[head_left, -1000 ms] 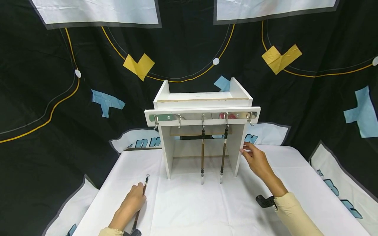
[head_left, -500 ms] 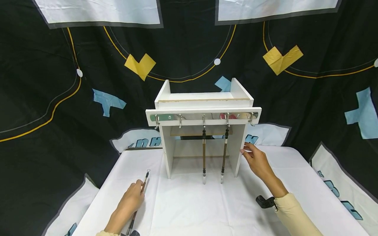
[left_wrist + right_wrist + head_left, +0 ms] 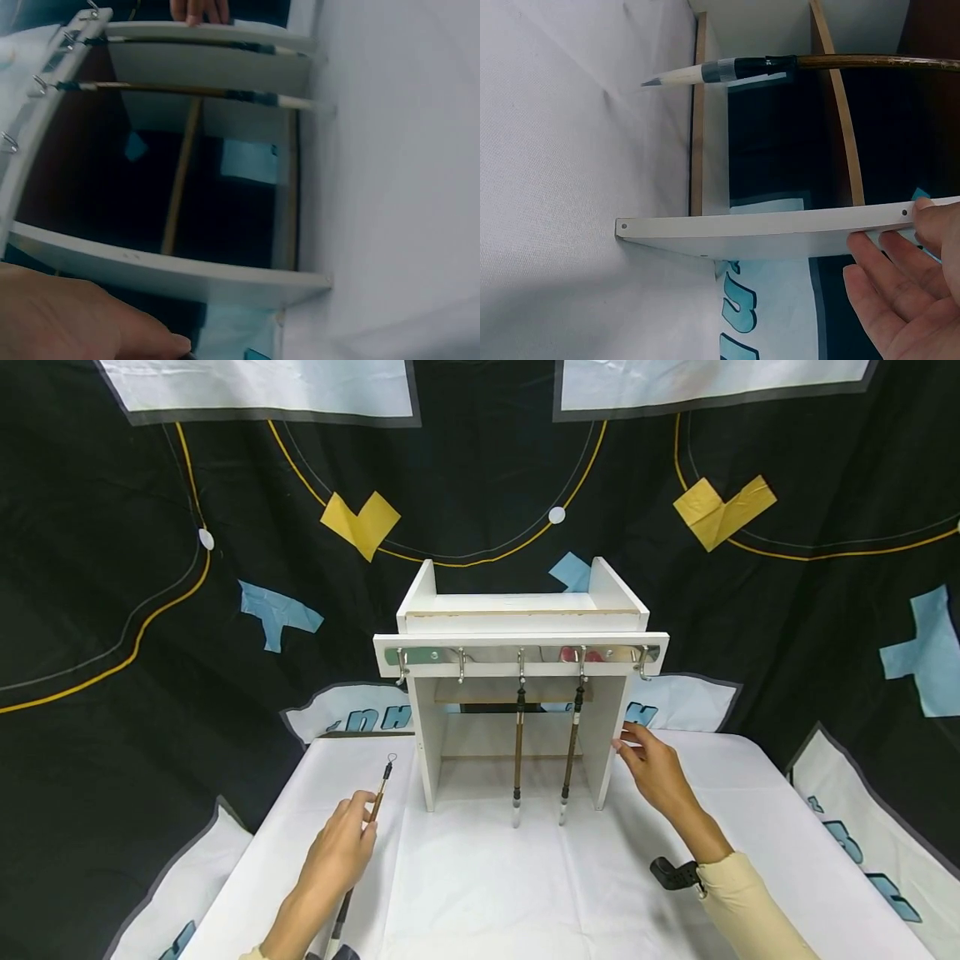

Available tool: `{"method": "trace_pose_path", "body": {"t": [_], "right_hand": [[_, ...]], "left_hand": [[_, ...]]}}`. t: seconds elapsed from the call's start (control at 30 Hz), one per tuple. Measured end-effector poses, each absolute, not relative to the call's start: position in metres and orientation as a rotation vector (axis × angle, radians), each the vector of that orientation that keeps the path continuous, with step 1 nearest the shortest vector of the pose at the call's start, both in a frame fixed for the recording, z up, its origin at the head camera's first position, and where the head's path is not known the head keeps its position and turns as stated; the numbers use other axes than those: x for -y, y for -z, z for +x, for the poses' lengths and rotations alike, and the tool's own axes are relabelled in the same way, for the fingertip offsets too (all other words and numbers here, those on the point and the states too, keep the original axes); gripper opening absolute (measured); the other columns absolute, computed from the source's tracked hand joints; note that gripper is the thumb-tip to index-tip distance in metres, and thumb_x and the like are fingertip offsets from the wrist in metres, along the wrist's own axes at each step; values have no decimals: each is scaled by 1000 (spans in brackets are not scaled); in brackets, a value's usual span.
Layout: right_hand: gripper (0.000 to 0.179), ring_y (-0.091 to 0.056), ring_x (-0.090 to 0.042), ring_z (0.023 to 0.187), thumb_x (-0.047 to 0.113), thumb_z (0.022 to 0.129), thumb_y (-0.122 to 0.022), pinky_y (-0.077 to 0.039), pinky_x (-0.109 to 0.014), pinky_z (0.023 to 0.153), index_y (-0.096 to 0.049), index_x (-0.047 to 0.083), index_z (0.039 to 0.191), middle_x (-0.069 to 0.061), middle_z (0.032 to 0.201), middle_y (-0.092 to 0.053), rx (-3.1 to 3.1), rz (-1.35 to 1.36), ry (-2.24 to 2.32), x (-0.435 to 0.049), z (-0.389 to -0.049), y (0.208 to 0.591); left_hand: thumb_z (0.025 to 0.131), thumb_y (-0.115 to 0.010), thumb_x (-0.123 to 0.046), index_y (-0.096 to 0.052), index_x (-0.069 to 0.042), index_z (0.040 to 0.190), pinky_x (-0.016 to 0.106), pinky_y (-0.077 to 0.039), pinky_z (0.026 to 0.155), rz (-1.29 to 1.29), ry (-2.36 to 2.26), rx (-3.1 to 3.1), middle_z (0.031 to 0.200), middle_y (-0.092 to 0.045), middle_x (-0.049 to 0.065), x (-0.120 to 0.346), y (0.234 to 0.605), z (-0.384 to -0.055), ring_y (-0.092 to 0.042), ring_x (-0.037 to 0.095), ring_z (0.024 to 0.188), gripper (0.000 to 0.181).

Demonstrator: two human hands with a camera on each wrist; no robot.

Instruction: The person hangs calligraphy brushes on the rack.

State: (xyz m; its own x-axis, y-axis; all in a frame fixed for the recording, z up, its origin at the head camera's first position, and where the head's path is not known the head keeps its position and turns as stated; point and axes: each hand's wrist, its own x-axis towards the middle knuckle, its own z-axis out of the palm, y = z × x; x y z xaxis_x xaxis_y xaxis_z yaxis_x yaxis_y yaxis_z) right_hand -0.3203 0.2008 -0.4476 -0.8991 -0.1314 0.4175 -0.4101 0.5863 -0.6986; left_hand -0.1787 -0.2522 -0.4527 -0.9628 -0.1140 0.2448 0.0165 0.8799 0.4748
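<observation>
My left hand (image 3: 339, 850) grips a calligraphy brush (image 3: 381, 789) by its brown handle, its wire loop pointing up and away, left of the white shelf (image 3: 523, 624). In the left wrist view that hand (image 3: 82, 319) fills the lower left corner, and the brush is mostly hidden. My right hand (image 3: 654, 770) holds the edge of the shelf's right side panel (image 3: 780, 223), thumb at the front edge and fingers on the outer face. Two more brushes, one in the middle (image 3: 518, 747) and one to its right (image 3: 572, 747), hang tip down from the hook rail (image 3: 480, 670).
The rail's left hook (image 3: 401, 667), second hook (image 3: 461, 666) and far right hook (image 3: 642, 662) carry nothing. A white cloth (image 3: 480, 893) covers the table. Behind stands a black curtain (image 3: 480, 468) with yellow and blue tape pieces.
My left hand has moved forward and slightly right with the brush, its loop now higher and nearer the shelf. My right hand stays on the side panel.
</observation>
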Motion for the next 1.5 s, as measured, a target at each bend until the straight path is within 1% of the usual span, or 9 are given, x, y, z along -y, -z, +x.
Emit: {"method": "trace_pose_path", "body": {"t": [0.13,0.23,0.4,0.47,0.63,0.77,1.0,1.27,1.5], "right_hand": [[40,-72,-47,114,18,111,-58,-60,-57,96,-55,-5,143,-31,131,-68,2495,434,-1219,-201,-321,448],[40,-72,-47,114,18,111,-58,-60,-58,96,-55,-6,143,-31,131,-68,2493,435,-1217,-202,-321,448],[39,-71,-47,114,17,111,-58,-61,-57,95,-55,-6,142,-32,131,-68,2487,442,-1217,-202,-321,447],[39,-71,-48,114,17,111,-58,-61,-57,96,-55,-6,143,-32,131,-68,2488,443,-1217,-202,-321,447],[40,-71,-47,115,18,111,-57,-60,-58,96,-55,-6,143,-32,132,-67,2496,430,-1212,-202,-320,445],[40,-71,-46,116,19,111,-57,-60,-57,96,-55,-6,143,-31,133,-67,2503,418,-1205,-202,-319,444],[40,-71,-47,116,18,111,-56,-60,-57,97,-55,-6,143,-31,134,-67,2500,417,-1208,-203,-319,445],[41,-72,-43,115,19,111,-57,-61,-57,94,-54,-2,146,-27,138,-65,2509,420,-1209,-202,-319,449],[42,-72,-44,116,20,112,-56,-61,-57,96,-53,-2,147,-28,139,-64,2516,419,-1219,-200,-318,449]], "left_hand": [[100,-66,-3,-59,-4,137,36,-55,64,51,729,2733,114,-68,14,246,442,-174,-70,28,91,38],[101,-66,-4,-58,-7,138,39,-56,66,25,752,2688,115,-68,12,241,435,-171,-72,29,95,38],[101,-67,-6,-57,-10,141,39,-56,70,-1,813,2619,117,-68,11,233,423,-167,-71,27,98,41],[102,-67,-7,-57,-10,142,39,-57,73,-11,846,2589,118,-68,10,230,418,-164,-70,26,99,42],[102,-68,-5,-58,-11,143,42,-63,80,-56,940,2500,118,-67,10,221,406,-158,-69,24,100,43],[102,-69,-3,-58,-12,144,43,-64,81,-102,997,2411,117,-67,8,213,398,-157,-69,21,100,45],[101,-69,-2,-58,-13,144,48,-65,83,-193,1095,2241,116,-66,6,193,391,-165,-68,19,102,45],[102,-69,-3,-60,-12,143,46,-65,82,-235,1142,2157,117,-66,7,170,393,-179,-68,20,104,43],[104,-67,-7,-60,-15,143,47,-65,81,-248,1165,2135,118,-66,7,157,397,-191,-68,21,104,41]]}}
